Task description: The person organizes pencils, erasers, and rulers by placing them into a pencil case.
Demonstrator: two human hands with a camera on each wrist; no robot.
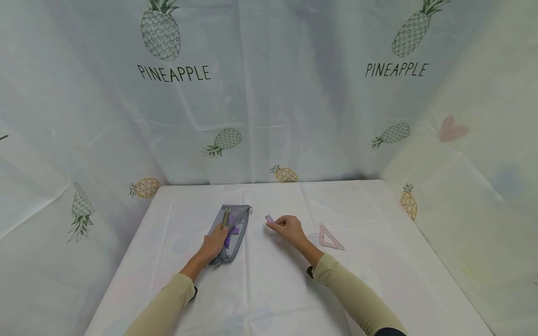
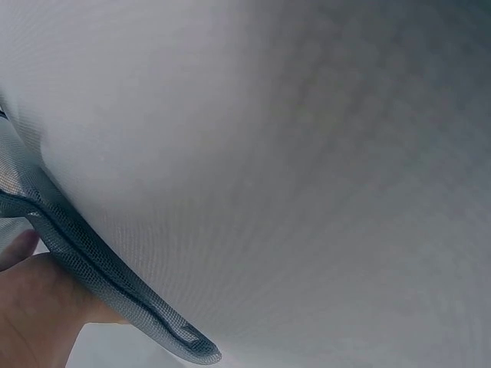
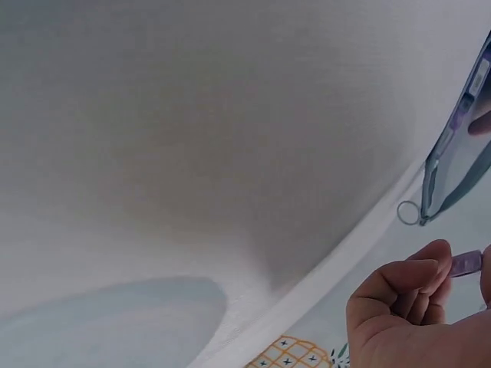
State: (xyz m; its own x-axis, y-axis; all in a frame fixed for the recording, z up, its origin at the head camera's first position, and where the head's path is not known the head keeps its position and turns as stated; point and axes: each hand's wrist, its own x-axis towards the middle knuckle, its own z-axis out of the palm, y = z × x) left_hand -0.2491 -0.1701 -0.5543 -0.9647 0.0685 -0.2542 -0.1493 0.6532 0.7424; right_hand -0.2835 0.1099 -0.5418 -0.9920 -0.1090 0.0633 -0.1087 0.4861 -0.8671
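Observation:
On the left of the table lies a grey mesh pencil case [image 1: 240,240] with a zip ring at its far corner. My left hand [image 1: 213,243] grips its left side, and in the right wrist view fingers [image 3: 481,123] show inside its parted mouth. Pencils [image 1: 226,218] and purple items [image 1: 228,241] show in the case. To its right, above the table, my right hand [image 1: 290,228] pinches a small purple block [image 3: 466,264] between thumb and fingertips. In the left wrist view the mesh edge [image 2: 115,287] partly covers the left hand [image 2: 38,299].
A pink triangular set square [image 1: 329,239] lies on the table to the right of my right forearm. The white cloth-covered table [image 1: 269,289] is bounded at the back and sides by hanging pineapple-print cloth [image 1: 273,93].

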